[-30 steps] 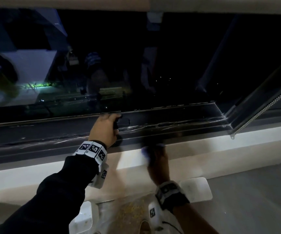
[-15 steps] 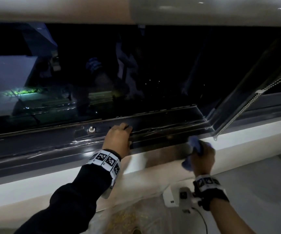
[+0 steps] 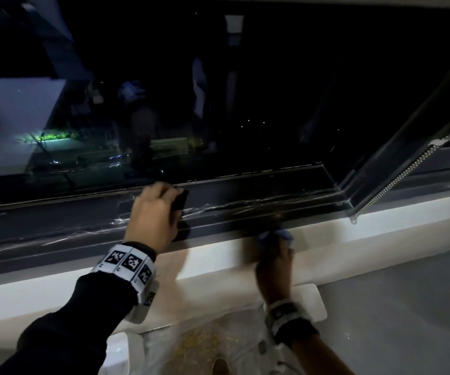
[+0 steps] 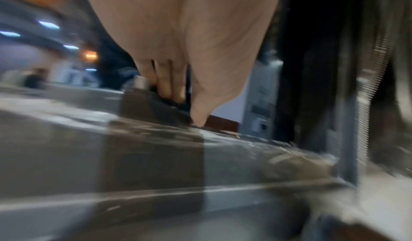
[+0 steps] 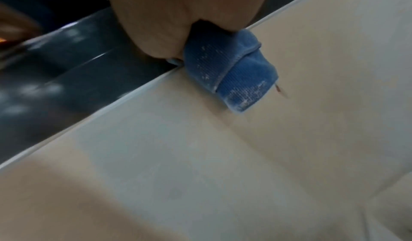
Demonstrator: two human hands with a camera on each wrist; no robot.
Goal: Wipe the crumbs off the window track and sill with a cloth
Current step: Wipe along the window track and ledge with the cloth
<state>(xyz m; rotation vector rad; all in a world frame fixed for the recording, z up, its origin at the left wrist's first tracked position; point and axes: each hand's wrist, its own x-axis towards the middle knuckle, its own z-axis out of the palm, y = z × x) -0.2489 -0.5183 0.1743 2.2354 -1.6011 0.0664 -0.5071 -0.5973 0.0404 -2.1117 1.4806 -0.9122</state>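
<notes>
My right hand (image 3: pixel 272 255) grips a bunched blue cloth (image 3: pixel 275 235) and presses it on the white sill (image 3: pixel 380 220) where the sill meets the dark window track (image 3: pixel 259 209); it is blurred with motion. In the right wrist view the cloth (image 5: pixel 231 72) sticks out of my fist, dusted with pale specks, at the line between sill (image 5: pixel 200 156) and track (image 5: pixel 67 59). My left hand (image 3: pixel 153 212) holds a small black handle (image 3: pixel 180 201) on the window frame. The left wrist view shows its fingers (image 4: pixel 169 82) curled behind that handle (image 4: pixel 156 107).
A bead chain (image 3: pixel 394 180) hangs along the slanted frame at the right. Below the sill lies a clear plastic sheet with yellowish crumbs (image 3: pixel 207 345), flanked by white blocks (image 3: pixel 310 299). Grey floor (image 3: pixel 408 307) spreads to the right. The glass is dark with reflections.
My right hand swept the cloth right toward the frame corner, then came back left along the sill edge. The left hand stayed on the window frame.
</notes>
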